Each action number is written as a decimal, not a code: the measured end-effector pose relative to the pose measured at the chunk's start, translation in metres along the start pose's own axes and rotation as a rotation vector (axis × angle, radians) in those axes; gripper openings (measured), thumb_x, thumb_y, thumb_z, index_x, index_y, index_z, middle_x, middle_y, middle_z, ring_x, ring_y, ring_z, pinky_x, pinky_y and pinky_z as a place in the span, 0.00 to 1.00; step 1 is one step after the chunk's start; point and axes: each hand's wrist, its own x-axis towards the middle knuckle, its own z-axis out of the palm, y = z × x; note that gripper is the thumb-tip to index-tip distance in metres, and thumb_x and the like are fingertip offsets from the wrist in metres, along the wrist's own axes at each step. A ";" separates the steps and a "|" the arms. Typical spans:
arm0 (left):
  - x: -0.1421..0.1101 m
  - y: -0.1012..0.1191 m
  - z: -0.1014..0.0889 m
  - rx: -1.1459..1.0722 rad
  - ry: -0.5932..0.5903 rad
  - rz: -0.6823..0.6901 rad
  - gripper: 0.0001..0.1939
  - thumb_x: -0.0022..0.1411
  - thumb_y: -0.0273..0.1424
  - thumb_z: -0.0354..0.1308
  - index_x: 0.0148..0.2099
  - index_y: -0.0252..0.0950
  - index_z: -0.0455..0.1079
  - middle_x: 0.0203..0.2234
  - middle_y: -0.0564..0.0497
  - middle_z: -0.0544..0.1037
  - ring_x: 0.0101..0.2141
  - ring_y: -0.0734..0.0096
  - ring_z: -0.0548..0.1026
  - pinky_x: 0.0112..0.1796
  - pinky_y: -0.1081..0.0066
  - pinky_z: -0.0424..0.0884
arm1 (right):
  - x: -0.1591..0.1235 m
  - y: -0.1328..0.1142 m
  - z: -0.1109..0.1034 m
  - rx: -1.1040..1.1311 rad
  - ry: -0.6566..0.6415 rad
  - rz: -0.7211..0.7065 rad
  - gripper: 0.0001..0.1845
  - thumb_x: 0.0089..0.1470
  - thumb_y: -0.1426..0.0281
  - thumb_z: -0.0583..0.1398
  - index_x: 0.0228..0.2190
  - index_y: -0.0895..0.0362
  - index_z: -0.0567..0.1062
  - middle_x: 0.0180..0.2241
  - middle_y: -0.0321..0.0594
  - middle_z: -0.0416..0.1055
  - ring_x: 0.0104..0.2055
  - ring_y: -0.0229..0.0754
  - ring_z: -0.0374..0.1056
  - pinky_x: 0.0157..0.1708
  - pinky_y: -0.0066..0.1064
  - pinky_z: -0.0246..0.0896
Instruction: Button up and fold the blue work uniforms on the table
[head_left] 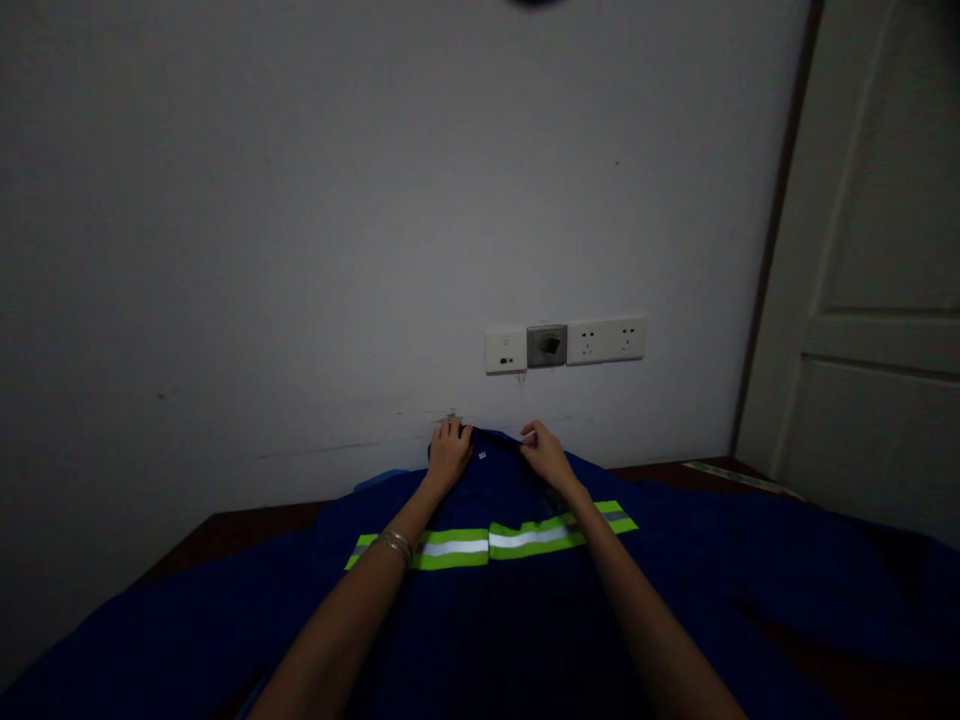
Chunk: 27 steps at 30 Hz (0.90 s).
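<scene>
A dark blue jacket (540, 620) lies spread out, its collar end toward the wall. Across its chest runs a yellow-green reflective band (450, 548) with a silver stripe. My left hand (450, 455) is closed over the left side of the collar, fingertips past its upper edge. On the collar's right side, my right hand (547, 455) has curled fingers, with thumb and forefinger at the fabric edge. A small white label (482, 455) shows inside the neck between both hands. Bracelets (395, 543) circle my left wrist.
A dark reddish-brown surface (225, 535) shows under the jacket. Close behind stands a pale wall (300, 250) with white sockets (606, 341) and a grey plate (547, 346). A light panelled door (877, 250) is at right. A narrow printed strip (742, 478) lies near it.
</scene>
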 end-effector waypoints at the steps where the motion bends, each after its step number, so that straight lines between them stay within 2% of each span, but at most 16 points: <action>1: 0.001 0.001 0.001 -0.002 0.000 0.008 0.14 0.55 0.28 0.56 0.46 0.37 0.65 0.43 0.41 0.67 0.46 0.54 0.64 0.44 0.59 0.62 | 0.003 0.002 -0.002 0.093 -0.004 0.058 0.13 0.42 0.78 0.55 0.34 0.56 0.65 0.25 0.32 0.67 0.28 0.36 0.63 0.30 0.25 0.55; 4: 0.002 0.002 0.003 -0.024 0.002 0.017 0.15 0.57 0.26 0.54 0.48 0.37 0.65 0.43 0.40 0.67 0.46 0.54 0.65 0.44 0.59 0.62 | 0.009 0.005 -0.009 0.242 -0.046 0.177 0.12 0.39 0.78 0.56 0.31 0.56 0.65 0.21 0.30 0.65 0.24 0.34 0.61 0.25 0.24 0.54; 9: 0.004 0.006 0.002 -0.032 0.000 0.022 0.18 0.57 0.23 0.50 0.51 0.36 0.64 0.43 0.39 0.66 0.46 0.55 0.65 0.45 0.59 0.61 | 0.006 0.001 -0.031 0.354 -0.144 0.250 0.12 0.39 0.75 0.57 0.32 0.57 0.68 0.16 0.27 0.61 0.18 0.32 0.56 0.18 0.23 0.49; 14: 0.003 0.007 -0.005 -0.052 -0.002 0.063 0.19 0.56 0.24 0.52 0.50 0.37 0.65 0.44 0.41 0.66 0.46 0.55 0.64 0.45 0.59 0.61 | -0.002 -0.004 -0.057 0.609 -0.254 0.371 0.17 0.38 0.75 0.57 0.35 0.56 0.67 0.16 0.26 0.59 0.17 0.30 0.55 0.18 0.22 0.51; 19: 0.001 0.000 -0.016 -0.047 -0.016 0.189 0.07 0.58 0.27 0.52 0.39 0.37 0.70 0.43 0.43 0.68 0.46 0.57 0.64 0.45 0.58 0.60 | -0.005 -0.005 -0.065 0.703 -0.352 0.317 0.16 0.37 0.73 0.58 0.33 0.55 0.66 0.18 0.27 0.62 0.19 0.31 0.58 0.20 0.22 0.53; 21: 0.002 -0.002 -0.022 -0.070 -0.017 0.222 0.07 0.59 0.27 0.52 0.37 0.37 0.71 0.43 0.43 0.69 0.46 0.57 0.64 0.45 0.58 0.60 | -0.005 -0.006 -0.065 0.742 -0.384 0.281 0.16 0.36 0.72 0.59 0.33 0.55 0.66 0.18 0.28 0.63 0.20 0.32 0.59 0.21 0.23 0.54; 24: 0.000 0.001 -0.035 -0.116 0.009 0.274 0.10 0.59 0.28 0.52 0.43 0.38 0.70 0.46 0.43 0.69 0.47 0.58 0.64 0.46 0.57 0.60 | -0.005 -0.010 -0.064 0.732 -0.421 0.249 0.16 0.37 0.72 0.59 0.33 0.56 0.66 0.19 0.29 0.65 0.20 0.32 0.59 0.21 0.23 0.53; 27: -0.011 0.010 -0.046 -0.188 0.060 0.294 0.13 0.61 0.30 0.49 0.48 0.38 0.68 0.48 0.44 0.69 0.48 0.60 0.65 0.47 0.58 0.60 | -0.006 -0.017 -0.063 0.620 -0.435 0.212 0.14 0.38 0.71 0.58 0.33 0.56 0.67 0.19 0.29 0.65 0.19 0.31 0.58 0.20 0.23 0.50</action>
